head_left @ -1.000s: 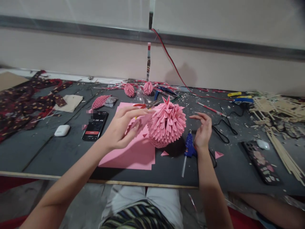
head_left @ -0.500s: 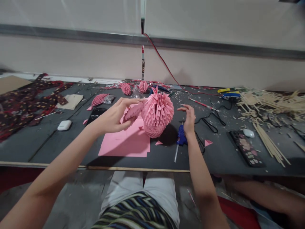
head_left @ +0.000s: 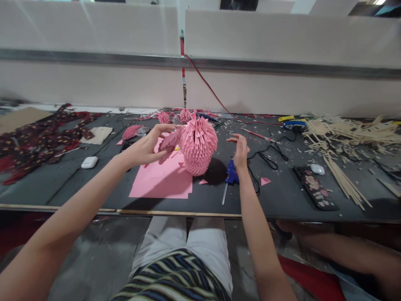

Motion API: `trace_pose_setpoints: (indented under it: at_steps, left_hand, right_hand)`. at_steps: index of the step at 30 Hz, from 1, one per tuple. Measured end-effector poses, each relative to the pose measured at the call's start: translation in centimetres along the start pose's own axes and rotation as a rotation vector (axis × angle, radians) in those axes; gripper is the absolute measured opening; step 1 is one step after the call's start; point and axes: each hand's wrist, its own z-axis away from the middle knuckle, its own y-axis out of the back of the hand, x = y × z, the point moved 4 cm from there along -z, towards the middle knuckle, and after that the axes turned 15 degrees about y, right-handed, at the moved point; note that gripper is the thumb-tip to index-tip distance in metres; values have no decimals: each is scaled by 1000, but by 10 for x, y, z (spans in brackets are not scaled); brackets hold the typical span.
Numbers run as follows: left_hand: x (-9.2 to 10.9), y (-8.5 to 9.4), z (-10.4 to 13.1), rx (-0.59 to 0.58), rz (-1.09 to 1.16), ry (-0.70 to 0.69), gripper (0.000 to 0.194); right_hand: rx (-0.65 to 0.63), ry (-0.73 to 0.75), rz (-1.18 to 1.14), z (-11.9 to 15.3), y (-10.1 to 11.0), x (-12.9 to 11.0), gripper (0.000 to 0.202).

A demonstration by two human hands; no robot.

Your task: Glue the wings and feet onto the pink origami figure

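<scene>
Left hand [head_left: 146,145]: closed on a pink folded-paper panel [head_left: 169,144], its edge apparently against the flank of the pink paper figure [head_left: 200,146]. Figure stands upright on the desk [head_left: 278,198], beside the pink sheets [head_left: 161,186]. Right hand [head_left: 240,151]: seemingly empty, fingers loosely spread, apart from the figure, near the glue gun [head_left: 231,173]. Step in hand judged to be fitting the panel; next move calls for steady alignment and gentle pressure

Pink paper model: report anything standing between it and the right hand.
Nothing visible stands between the right hand and the pink paper model; the blue glue gun lies on the near side, out of that gap.
</scene>
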Motion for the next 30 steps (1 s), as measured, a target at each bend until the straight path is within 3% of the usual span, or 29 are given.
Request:
trace_pose_setpoints:
  at_steps: [7, 16, 19, 22, 24, 26, 30]
  left_hand:
    - [0, -2, -1, -8, 95, 30, 60]
    - [2, 0, 0, -3, 139, -31, 56]
    - [5, 1, 0, 0, 152, -36, 55]
    - [7, 1, -1, 2, 152, -46, 55]
    - [7, 1, -2, 5, 146, -44, 54]
    - [6, 1, -3, 7, 148, -54, 55]
    - [4, -2, -5, 28, 172, -74, 58]
  right_hand:
    - [-5, 11, -18, -1, 2, -7, 55]
    - [-40, 33, -13, -3, 3, -20, 53]
    - [15, 106, -81, -7, 8, -43, 44]
    - [42, 283, -159, -18, 11, -92, 37]
    - [-102, 391, -139, -30, 3, -130, 37]
    - [-349, 517, -33, -43, -12, -164, 41]
    - [-731, 729, 199, -66, -47, -194, 48]
